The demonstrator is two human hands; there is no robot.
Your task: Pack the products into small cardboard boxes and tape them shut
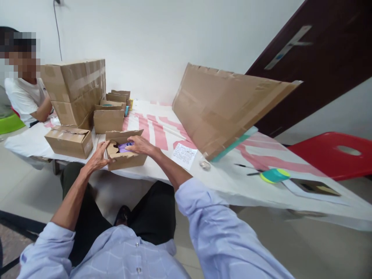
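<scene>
Left hand [98, 158] is gripping the small box [128, 162]'s side! Right hand [141, 145] touches the purple item [124, 147] inside, its fingertips hidden, grip unclear.

Here's a pale blue shirt with white checks [124, 252], a white tabletop cloth striped pink [221, 174], a purple item [125, 147].

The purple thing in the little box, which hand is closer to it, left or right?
Right. The right hand reaches over the box's right side, its fingers at the purple thing. The left hand is at the left end of the box, farther away.
</scene>
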